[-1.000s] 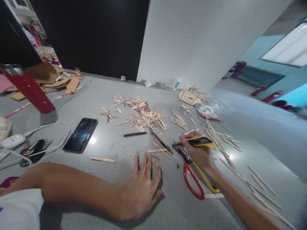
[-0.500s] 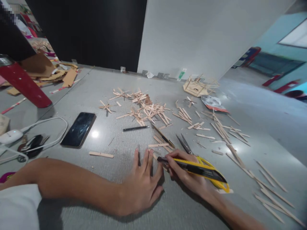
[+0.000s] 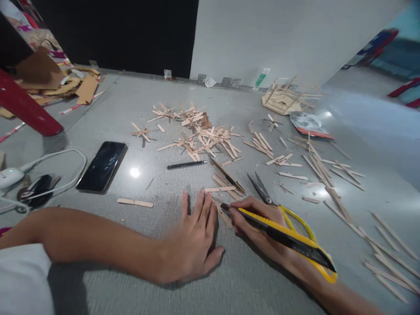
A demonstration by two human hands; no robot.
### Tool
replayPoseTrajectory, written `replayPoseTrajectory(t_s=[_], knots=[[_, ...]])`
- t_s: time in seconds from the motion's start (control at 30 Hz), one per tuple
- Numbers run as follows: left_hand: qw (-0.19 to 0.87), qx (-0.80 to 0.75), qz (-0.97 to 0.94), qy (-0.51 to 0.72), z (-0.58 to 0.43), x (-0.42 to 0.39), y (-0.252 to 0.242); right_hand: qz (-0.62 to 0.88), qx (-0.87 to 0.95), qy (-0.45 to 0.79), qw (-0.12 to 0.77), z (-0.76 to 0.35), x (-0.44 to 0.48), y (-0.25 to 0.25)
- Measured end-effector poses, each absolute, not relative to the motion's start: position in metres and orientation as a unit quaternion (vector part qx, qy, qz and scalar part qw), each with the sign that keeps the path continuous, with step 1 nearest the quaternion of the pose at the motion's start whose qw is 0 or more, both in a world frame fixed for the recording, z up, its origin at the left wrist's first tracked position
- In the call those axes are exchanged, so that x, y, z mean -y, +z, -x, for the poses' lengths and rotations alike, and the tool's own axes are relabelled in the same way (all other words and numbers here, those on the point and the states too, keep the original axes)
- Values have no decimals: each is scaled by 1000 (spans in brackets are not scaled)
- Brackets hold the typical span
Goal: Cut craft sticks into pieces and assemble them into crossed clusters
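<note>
My left hand (image 3: 194,240) lies flat on the grey table, fingers stretched forward and spread. My right hand (image 3: 257,221) is wrapped round a yellow and black box cutter (image 3: 288,238), its tip pointing toward my left fingers. A short wooden craft stick (image 3: 225,218) lies between the left fingers and the cutter's tip. Just beyond the fingertips, another craft stick (image 3: 220,189) rests across several more. Yellow-handled scissors (image 3: 260,189) lie partly under the right hand and cutter, blades apart. A second, slim cutter (image 3: 227,176) lies beyond the sticks.
A heap of craft sticks (image 3: 210,135) spreads across the middle, with a black pen (image 3: 187,165) before it. At left are a phone (image 3: 102,167), a white cable and a red bottle (image 3: 28,103). A stick-built frame (image 3: 284,100) stands at the back right. Loose strips cover the right side.
My head view has shifted, so the table's items sit higher and spread outward. The right hand with the box cutter has drawn slightly away from the left fingers, baring more of the short stick.
</note>
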State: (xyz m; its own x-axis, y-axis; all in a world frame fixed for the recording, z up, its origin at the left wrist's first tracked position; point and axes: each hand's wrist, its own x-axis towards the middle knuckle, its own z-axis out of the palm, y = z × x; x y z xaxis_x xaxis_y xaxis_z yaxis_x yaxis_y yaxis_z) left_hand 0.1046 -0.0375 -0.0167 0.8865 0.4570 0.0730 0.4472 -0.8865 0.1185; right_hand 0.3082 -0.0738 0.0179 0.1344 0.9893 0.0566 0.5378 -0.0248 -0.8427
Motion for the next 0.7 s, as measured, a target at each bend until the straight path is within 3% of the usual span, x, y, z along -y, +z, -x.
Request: replayPoseTrajectory(t_s=[0.3,0.7], knots=[[70,-212,-974,43,-106,33,-13,662,619,287,311,-311,71,26],[72,-219,-972,47,-106,34,-12,647,630,267,337,-312,70,14]])
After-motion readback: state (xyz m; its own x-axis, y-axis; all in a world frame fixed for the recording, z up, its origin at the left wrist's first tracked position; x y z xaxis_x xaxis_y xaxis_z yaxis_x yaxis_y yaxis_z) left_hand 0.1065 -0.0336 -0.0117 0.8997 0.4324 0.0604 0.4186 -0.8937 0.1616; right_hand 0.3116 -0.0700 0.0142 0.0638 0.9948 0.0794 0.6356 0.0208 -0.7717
